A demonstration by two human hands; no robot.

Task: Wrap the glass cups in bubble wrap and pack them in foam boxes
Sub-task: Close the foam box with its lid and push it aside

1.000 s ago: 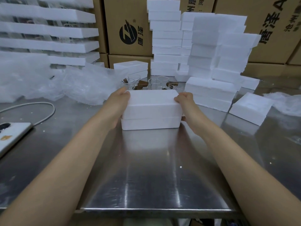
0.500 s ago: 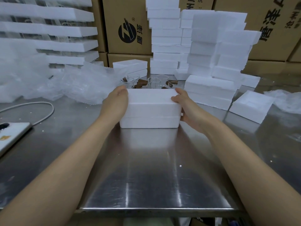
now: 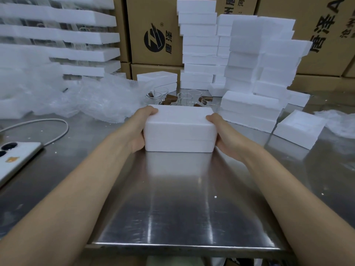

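Head camera looks down on a steel table [image 3: 178, 208], and near its middle the closed foam box [image 3: 179, 129] rests flat on the metal. The left hand [image 3: 141, 129] grips the box at its 9 o'clock end and the right hand [image 3: 224, 133] at its 3 o'clock end. On both hands the fingers curl over the far top corners while the palms lie against the end walls. We judge that this two-sided hold serves to squeeze lid and base together along the thin seam around the box, and to keep it square before it is lifted away. What is inside we cannot see, because the lid covers everything; we only suppose a wrapped cup. Behind the box, at 12 o'clock, several bare glass cups [image 3: 184, 97] wait on the table within easy reach, with brown pieces among them that we cannot identify. The loose bubble wrap [image 3: 99, 100] lies at 10 o'clock, on the side of the left hand. A tall stack of foam boxes [image 3: 249, 54] rises at 1 o'clock. At 3 o'clock an open foam half [image 3: 299, 129] shows a moulded recess with no cup in it. We think several cups remain to be packed.
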